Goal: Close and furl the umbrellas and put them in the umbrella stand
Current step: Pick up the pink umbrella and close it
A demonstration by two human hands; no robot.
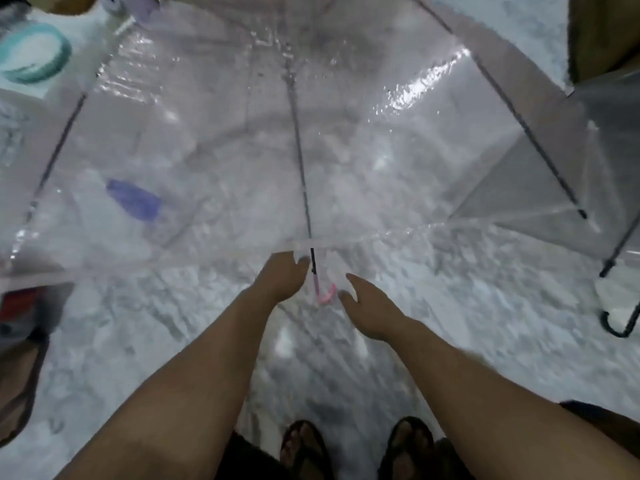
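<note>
Behind clear umbrella [242, 150], blurred purple object [135, 199].

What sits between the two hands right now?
Head view: the pink hooked handle of the open clear plastic umbrella lies between the left hand and right hand; neither grips it.

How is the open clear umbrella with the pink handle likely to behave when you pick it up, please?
The clear umbrella probably lifts easily: thin film on slim ribs. Fully spread, it may swing or catch air. Its glossy canopy looks slippery, so the pink handle between the hands seems the surer grip.
</note>
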